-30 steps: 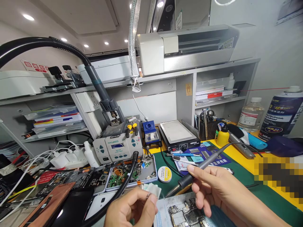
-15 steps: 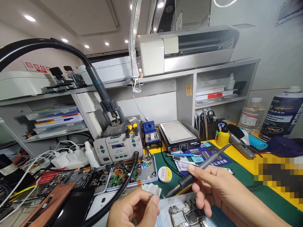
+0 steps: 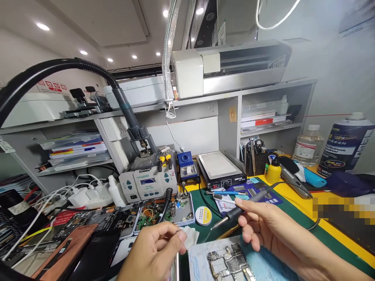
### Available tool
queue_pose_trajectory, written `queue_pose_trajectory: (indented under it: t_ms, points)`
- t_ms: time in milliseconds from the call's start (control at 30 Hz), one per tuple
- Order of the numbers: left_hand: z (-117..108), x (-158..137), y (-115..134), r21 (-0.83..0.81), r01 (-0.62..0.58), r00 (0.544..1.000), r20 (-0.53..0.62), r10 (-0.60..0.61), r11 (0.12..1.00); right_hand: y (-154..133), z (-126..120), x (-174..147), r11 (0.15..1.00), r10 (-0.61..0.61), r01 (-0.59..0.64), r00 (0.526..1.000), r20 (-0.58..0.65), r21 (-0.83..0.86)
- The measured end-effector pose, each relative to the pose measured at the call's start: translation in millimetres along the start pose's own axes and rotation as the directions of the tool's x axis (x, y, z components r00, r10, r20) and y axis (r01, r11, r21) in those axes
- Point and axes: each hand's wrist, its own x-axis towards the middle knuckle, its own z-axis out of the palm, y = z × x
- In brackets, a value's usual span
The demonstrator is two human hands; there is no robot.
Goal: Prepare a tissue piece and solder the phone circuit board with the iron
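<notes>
Right hand gripping soldering iron pen-style, tip pointing left, hovering above circuit board. Left hand pinching thin silvery piece, too small for identifying, beside white pad. Board lying on blue mat at bench front. Solder tin sitting just behind; parts tray and grey station standing further back.

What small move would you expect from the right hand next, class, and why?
Probably lowering the iron's tip to the board. The right hand grips the soldering iron with its tip raised above the circuit board, which lies exposed just below. The left hand pinches something thin, perhaps solder wire, beside the board.
</notes>
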Motion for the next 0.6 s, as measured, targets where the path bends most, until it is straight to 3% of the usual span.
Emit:
queue_pose_trajectory:
  t_ms: [333,600]
  points:
    - [-42,8,-5,0.287,0.066,0.989,0.11,-0.102,0.956,-1,-15,4,0.998,-0.059,0.057,0.997,-0.046,-0.042]
    - [-53,11,-17,0.532,0.063,0.99,0.077,-0.122,0.844,0,-19,10,0.994,-0.067,0.063,0.997,-0.04,-0.086]
